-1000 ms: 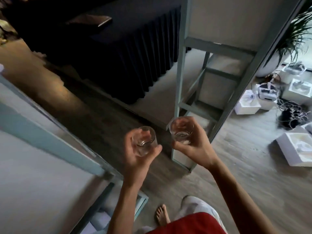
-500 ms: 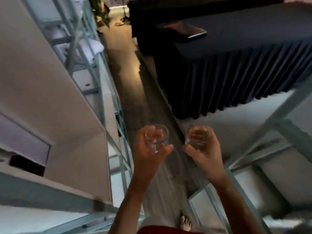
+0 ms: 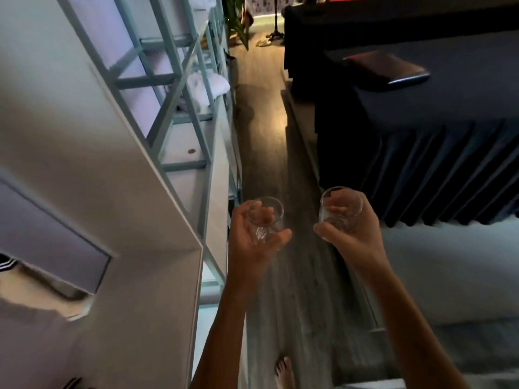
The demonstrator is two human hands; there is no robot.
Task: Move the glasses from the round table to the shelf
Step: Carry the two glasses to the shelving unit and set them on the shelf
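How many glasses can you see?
2. One glass is held in the left hand, the other glass in the right hand, both above the floor. More may be out of view.

we see a dim room under soft, uneven light. the brightest patch lies on the wooden floor (image 3: 266, 127) far up the aisle, a warm glow that fades toward us into grey shadow. the far end of the room looks brighter than the near end. the white shelf (image 3: 92, 153) on the left catches pale, bluish light on its panels. the draped cloth (image 3: 421, 175) on the right is nearly black, its folds hard to read. the left glass (image 3: 265, 217) and the right glass (image 3: 341, 209) show only faint rim highlights, no strong glare. the wide lens bends the shelf's straight bars and stretches the corners. the lower left corner is smeared, and the whole picture is slightly soft.
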